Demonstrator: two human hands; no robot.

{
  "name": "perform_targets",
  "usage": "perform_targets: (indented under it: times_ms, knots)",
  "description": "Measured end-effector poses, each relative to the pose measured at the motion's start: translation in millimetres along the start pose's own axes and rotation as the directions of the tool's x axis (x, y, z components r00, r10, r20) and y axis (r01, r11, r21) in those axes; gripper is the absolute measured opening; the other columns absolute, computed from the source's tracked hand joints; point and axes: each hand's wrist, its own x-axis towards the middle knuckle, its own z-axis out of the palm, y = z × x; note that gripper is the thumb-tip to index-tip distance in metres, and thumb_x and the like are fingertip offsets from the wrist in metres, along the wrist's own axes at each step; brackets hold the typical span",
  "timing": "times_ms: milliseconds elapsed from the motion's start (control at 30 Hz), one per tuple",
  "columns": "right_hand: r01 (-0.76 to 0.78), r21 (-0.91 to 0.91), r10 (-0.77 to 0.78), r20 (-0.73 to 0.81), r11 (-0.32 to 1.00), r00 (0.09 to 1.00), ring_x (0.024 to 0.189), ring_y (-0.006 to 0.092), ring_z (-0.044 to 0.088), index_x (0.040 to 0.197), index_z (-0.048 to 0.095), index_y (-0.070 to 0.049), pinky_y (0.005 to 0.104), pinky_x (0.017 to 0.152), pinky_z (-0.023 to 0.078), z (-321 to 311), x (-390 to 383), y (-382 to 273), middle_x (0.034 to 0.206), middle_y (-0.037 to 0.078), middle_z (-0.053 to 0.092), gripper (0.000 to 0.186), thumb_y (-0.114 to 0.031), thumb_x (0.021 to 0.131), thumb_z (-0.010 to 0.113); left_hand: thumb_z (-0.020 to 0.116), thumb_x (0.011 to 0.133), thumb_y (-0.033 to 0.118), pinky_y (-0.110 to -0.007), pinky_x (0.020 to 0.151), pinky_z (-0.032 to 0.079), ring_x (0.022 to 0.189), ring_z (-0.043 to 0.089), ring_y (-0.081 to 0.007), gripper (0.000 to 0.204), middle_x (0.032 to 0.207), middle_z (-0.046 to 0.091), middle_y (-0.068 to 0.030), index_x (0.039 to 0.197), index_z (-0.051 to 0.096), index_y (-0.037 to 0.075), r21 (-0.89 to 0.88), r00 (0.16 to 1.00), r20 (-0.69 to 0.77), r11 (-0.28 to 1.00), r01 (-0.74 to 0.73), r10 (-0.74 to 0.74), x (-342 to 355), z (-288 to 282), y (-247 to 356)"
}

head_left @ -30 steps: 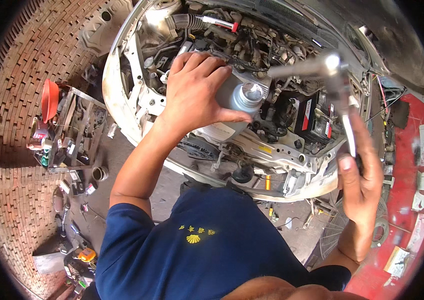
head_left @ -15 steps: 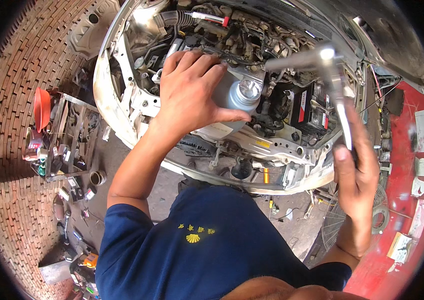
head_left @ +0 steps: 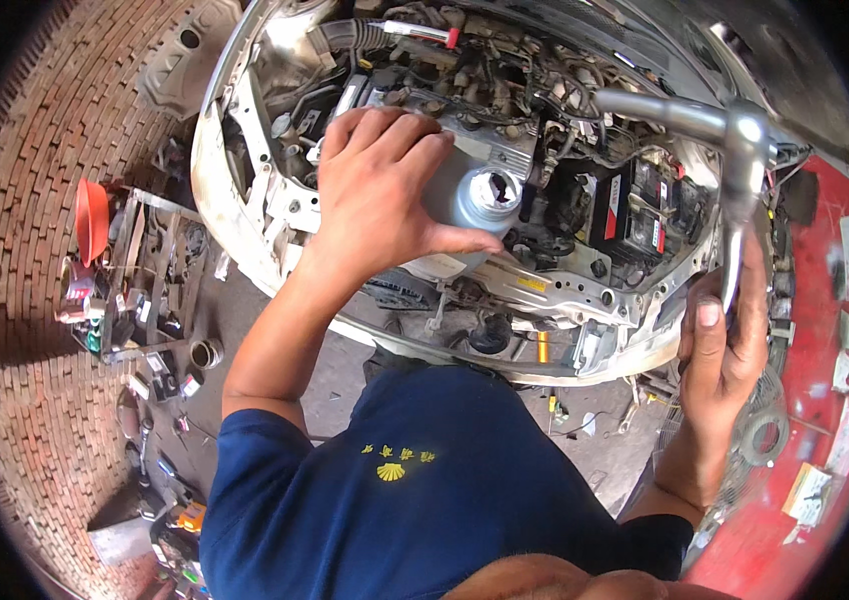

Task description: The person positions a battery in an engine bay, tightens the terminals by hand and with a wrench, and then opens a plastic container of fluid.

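Observation:
My left hand (head_left: 380, 190) is wrapped over the top of a grey plastic jug (head_left: 483, 205) in the engine bay, thumb spread below its neck. A ragged dark hole shows in the foil at the jug's mouth. My right hand (head_left: 720, 355) grips the long handle of a metal ratchet wrench (head_left: 743, 175), raised to the right of the jug. A steel socket bar (head_left: 660, 115) sticks out leftward from the wrench head, above the black battery (head_left: 630, 210).
The car's pale front body frame (head_left: 605, 360) curves around me. A brick floor (head_left: 35, 400) at left holds a metal rack (head_left: 145, 300) with red funnel (head_left: 93, 225). A red surface (head_left: 825, 200) with papers lies at right, near a wire fan guard (head_left: 765, 430).
The foil at the jug's mouth, whole-looking earlier, now has a dark hole. The wrench has moved rightward, away from the jug, and is less blurred. My left hand keeps its grip.

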Motion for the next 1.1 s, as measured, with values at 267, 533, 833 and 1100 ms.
perform_targets:
  times_ms: [267,533,833,1100]
  knots:
    - [-0.526,0.556,0.644,-0.024,0.644,0.764,0.069,0.0101,0.056,0.125,0.067,0.001,0.0270,0.063,0.046,41,-110,126,0.084,0.003,0.062,0.025,-0.014,0.109,0.055,0.089,0.059,0.077,-0.050,0.104,0.047,0.117,0.066,-0.0379,0.094,0.123,0.074,-0.0146,0.118,0.078,0.005,-0.008,0.966,0.259,1.000,-0.004,0.006,12,-13,4]
    - [-0.566,-0.377,0.346,-0.510,0.733,0.788,0.092,0.0457,0.074,0.132,0.062,0.000,0.0546,0.081,0.059,-8,-191,298,0.116,0.026,0.071,0.035,-0.016,0.102,0.069,0.084,0.091,0.044,-0.041,0.099,0.053,0.109,0.071,-0.0299,0.063,0.114,0.075,-0.0179,0.124,0.073,-0.008,-0.465,0.923,0.367,0.835,0.293,-0.119,8,-4,-67]
    - [-0.644,-0.631,0.502,-0.425,0.432,0.753,0.107,0.0457,0.072,0.131,0.063,-0.004,0.0557,0.091,0.060,-78,-143,429,0.121,0.023,0.072,0.038,-0.024,0.100,0.071,0.066,0.108,0.015,-0.035,0.103,0.050,0.108,0.068,-0.0208,0.028,0.115,0.076,-0.0138,0.123,0.074,-0.008,-0.446,0.899,0.394,0.815,0.371,-0.194,10,9,-66]
    - [-0.622,-0.713,0.370,-0.509,0.324,0.777,0.124,0.0401,0.067,0.139,0.071,-0.007,0.0494,0.106,0.055,-98,-142,463,0.137,0.020,0.071,0.061,-0.051,0.098,0.076,0.080,0.095,0.014,-0.036,0.094,0.056,0.100,0.074,-0.0259,0.028,0.107,0.078,-0.0180,0.114,0.078,-0.006,-0.334,0.882,0.332,0.833,0.441,-0.333,3,6,-66]
